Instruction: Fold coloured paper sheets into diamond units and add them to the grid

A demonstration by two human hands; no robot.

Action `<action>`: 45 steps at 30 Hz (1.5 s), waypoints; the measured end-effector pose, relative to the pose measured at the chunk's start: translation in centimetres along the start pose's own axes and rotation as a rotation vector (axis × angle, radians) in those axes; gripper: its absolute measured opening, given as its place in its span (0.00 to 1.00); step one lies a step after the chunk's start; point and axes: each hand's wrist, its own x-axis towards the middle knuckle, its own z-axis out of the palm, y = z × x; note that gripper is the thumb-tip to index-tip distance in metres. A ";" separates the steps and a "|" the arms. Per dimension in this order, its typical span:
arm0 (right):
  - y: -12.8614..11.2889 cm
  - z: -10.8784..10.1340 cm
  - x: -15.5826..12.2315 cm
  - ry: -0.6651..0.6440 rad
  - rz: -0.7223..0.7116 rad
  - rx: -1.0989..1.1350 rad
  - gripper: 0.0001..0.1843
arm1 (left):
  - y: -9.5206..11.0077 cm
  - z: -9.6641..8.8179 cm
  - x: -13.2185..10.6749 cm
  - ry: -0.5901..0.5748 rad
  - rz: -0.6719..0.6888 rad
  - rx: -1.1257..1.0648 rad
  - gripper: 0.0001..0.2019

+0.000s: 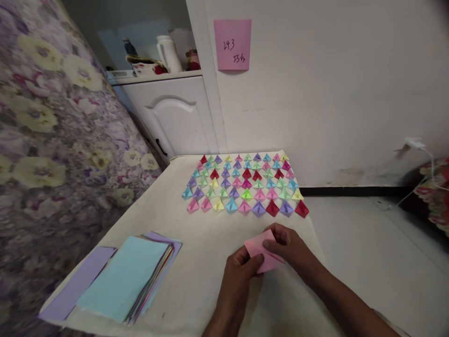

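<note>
A partly folded square of pink paper (265,242) is held up over the near part of the table, with a crease or open flap toward its lower right. My left hand (242,267) grips its lower left side, thumb on top and fingers beneath. At the upper right edge, my right hand (286,243) pinches the same paper between thumb and fingers. Beyond the hands, several rows of small folded paper pieces (246,193) in red, pink, blue, green, purple and yellow stand on the cream tabletop (157,210).
A stack of coloured paper sheets (122,276), light blue on top, lies at the table's left, beside a purple sheet (79,283). A floral curtain (63,154) hangs along the left. A white cabinet (175,114) and a wall with a pink note (233,45) stand behind.
</note>
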 end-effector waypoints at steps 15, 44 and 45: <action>0.4 -0.4 -0.2 -0.108 0.274 0.280 0.17 | 0.6 0.3 -0.2 -0.014 0.079 -0.001 0.09; 1.1 0.9 0.1 -0.100 0.248 -0.011 0.13 | 0.2 -0.6 0.2 0.108 0.067 -0.066 0.09; 1.0 0.7 0.1 -0.055 0.182 -0.069 0.14 | 0.0 -0.7 0.3 0.126 0.070 -0.067 0.08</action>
